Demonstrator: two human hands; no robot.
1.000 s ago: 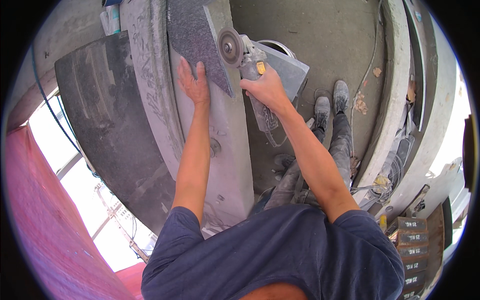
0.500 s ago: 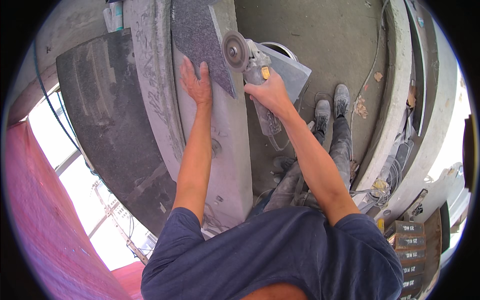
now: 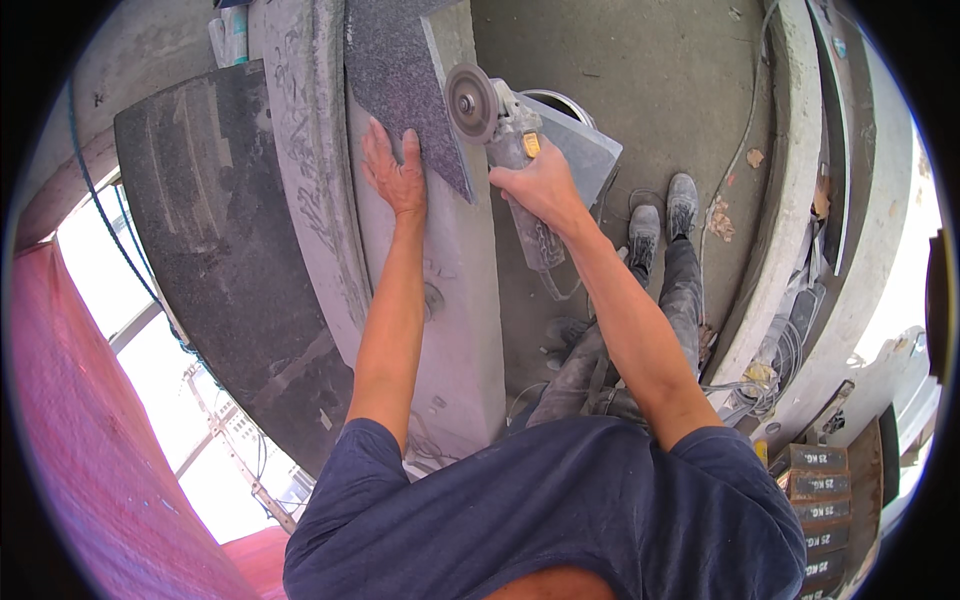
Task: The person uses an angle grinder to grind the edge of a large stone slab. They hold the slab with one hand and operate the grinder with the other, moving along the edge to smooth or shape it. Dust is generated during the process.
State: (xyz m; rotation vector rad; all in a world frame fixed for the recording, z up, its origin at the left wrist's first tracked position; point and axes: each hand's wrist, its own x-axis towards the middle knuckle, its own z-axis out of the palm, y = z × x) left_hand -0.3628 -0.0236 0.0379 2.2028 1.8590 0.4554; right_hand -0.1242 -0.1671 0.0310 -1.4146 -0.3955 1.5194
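Observation:
My right hand (image 3: 540,185) is wrapped round the dusty body of an angle grinder (image 3: 520,145). Its round disc (image 3: 472,104) stands against the right edge of a dark grey speckled stone slab (image 3: 405,90). That slab lies on a pale concrete ledge (image 3: 455,320) and tapers to a point toward me. With fingers stretched, my left hand (image 3: 396,172) rests flat at the slab's lower left edge, thumb on the stone and palm on the ledge. Whether the disc is spinning cannot be told.
Beyond the grinder, a grey flat panel (image 3: 590,150) leans over a round bucket (image 3: 560,100). A dark board (image 3: 220,240) lies left of the ledge. Cable (image 3: 735,160) runs along the floor at right, beside dry leaves (image 3: 720,220). Stacked weights (image 3: 820,510) stand at lower right; pink sheeting (image 3: 90,430) hangs left.
The slab's tip and my left hand sit very slightly lower in the picture. The grinder stays at the slab's edge in my right hand.

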